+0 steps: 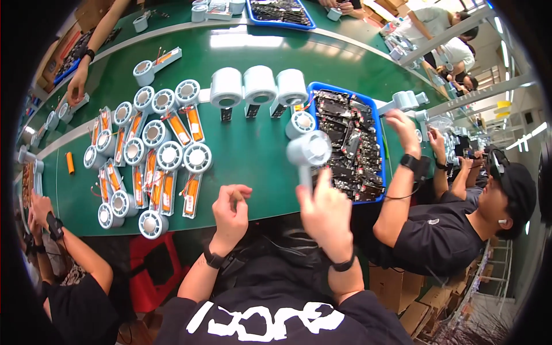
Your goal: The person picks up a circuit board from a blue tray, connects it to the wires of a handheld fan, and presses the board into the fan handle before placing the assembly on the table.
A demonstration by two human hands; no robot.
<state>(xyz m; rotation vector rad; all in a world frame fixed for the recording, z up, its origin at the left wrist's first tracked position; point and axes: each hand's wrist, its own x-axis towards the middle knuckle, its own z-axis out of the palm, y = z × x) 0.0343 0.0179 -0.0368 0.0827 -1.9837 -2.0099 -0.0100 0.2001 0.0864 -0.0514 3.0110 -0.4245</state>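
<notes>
My right hand [329, 214] grips the handle of a light-blue handheld fan [310, 150], slightly blurred, its round head raised in front of the blue tray's left edge. My left hand [230, 214] is over the table's near edge, fingers curled inward; whether something small is inside them is hidden. Another fan [301, 123] is just behind the held one. Three fans [259, 85] are lined up at the back with round heads up and dark strips showing below. To the left of my left hand lie several fans [169, 155] with open handles showing orange batteries.
A blue tray [382, 150] full of dark circuit boards is right of centre on the green table [247, 161]. A loose orange battery [70, 163] lies far left. A co-worker [443, 224] is close on my right; other people's hands work at left. A red stool [150, 270] is below the table edge.
</notes>
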